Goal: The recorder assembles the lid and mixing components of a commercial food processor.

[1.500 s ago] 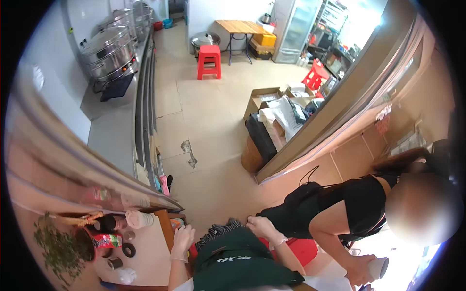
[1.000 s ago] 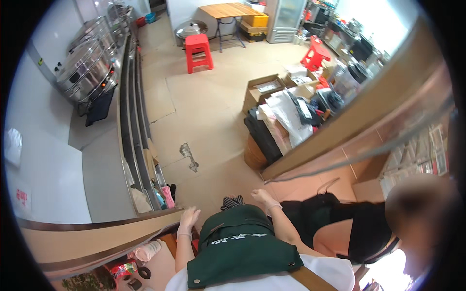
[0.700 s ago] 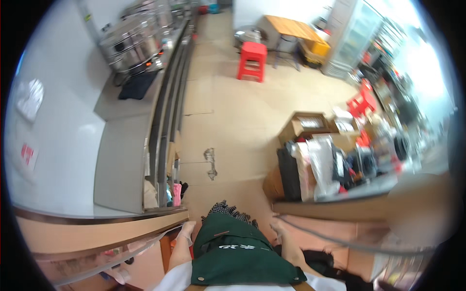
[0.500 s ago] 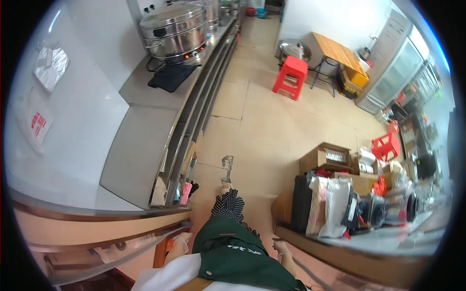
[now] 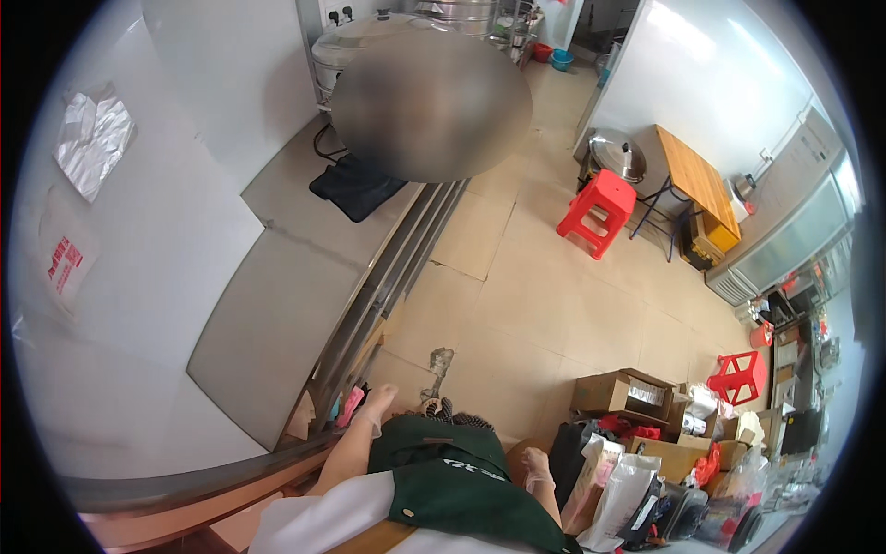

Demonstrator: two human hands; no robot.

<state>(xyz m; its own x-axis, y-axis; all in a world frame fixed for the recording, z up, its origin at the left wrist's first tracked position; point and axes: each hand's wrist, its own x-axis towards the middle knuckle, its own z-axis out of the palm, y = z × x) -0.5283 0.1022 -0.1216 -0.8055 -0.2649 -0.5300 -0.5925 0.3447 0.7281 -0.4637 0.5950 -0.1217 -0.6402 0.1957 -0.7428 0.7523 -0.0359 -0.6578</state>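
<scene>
My left hand (image 5: 378,404), in a thin clear plastic glove, hangs over the floor beside the low shelf front. It is open with the fingers loosely bent, and no object shows in it. Close to it lies a pink item (image 5: 350,406) at the shelf end. My right hand (image 5: 537,466), also in a clear glove, is by my other hip, open with loosely curled fingers and holding nothing that I can see. Nearest to it are the packed bags (image 5: 591,485) on the right. A dark green apron (image 5: 443,452) covers my front.
A steel counter (image 5: 268,314) runs along the left, with a black cloth (image 5: 355,189) and a lidded steamer (image 5: 369,35) partly hidden by a blurred patch. Ahead on the tiled floor stand a red stool (image 5: 600,208) and a wooden folding table (image 5: 697,180). Cardboard boxes (image 5: 604,395) crowd the right.
The view has moved forward and turned left. My left hand has swung forward and up from beside my hip. The right hand remains near my side. A blurred patch covers part of the steamer.
</scene>
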